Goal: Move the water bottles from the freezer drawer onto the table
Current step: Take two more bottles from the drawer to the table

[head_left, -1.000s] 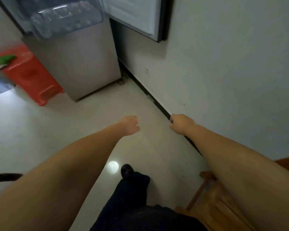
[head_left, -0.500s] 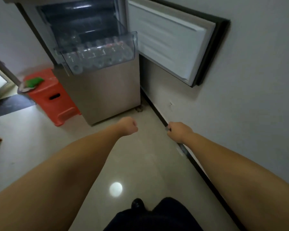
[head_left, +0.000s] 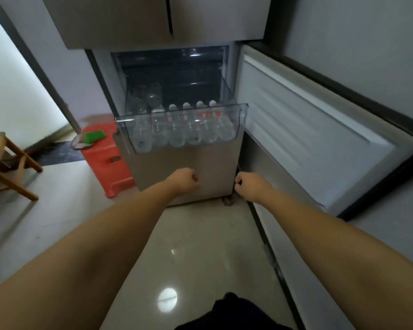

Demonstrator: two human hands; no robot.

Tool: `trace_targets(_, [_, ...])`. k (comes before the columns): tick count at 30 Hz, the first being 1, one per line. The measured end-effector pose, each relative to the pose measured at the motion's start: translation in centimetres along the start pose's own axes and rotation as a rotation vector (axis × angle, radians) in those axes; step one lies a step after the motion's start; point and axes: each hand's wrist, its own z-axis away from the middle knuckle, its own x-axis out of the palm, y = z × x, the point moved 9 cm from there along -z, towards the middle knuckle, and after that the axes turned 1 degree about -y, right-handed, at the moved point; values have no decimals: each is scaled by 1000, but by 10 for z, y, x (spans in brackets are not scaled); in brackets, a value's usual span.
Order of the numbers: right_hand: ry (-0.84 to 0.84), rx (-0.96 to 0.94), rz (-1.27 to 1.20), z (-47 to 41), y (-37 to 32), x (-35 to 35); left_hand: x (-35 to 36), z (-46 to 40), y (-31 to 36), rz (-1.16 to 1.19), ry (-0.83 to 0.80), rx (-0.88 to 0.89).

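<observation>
A clear plastic freezer drawer (head_left: 241, 113) is pulled out of the open fridge ahead of me. Several clear water bottles (head_left: 188, 129) with white caps lie side by side in it, and two more bottles (head_left: 148, 97) stand further back on the left. My left hand (head_left: 183, 181) is stretched forward below the drawer, fingers curled into a fist with nothing in it. My right hand (head_left: 250, 185) is alongside, also a closed fist holding nothing. Both hands are well short of the drawer. No table is in view.
The freezer door (head_left: 308, 139) stands open to the right along the wall. A red plastic stool (head_left: 105, 160) with a green object (head_left: 93, 136) on it sits left of the fridge. A wooden chair (head_left: 7, 167) is at the far left. Glossy floor lies underfoot.
My view has risen and come closer to the fridge, so the drawer and bottles are now central. Both fists stay extended ahead, unchanged in shape.
</observation>
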Motion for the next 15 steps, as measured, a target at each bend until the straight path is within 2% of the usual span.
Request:
trace_targets(3, [15,-66,-10,-59,-15,-40,-42,-41,3,54,92,-17])
trace_targets(8, [162,-225,-92,-124,-64,-90,-96,-85,-3,129,243,-25])
trace_targets(15, [332,-402,-177,-211,-167,-128,-193,-151,-57,117,533,-86])
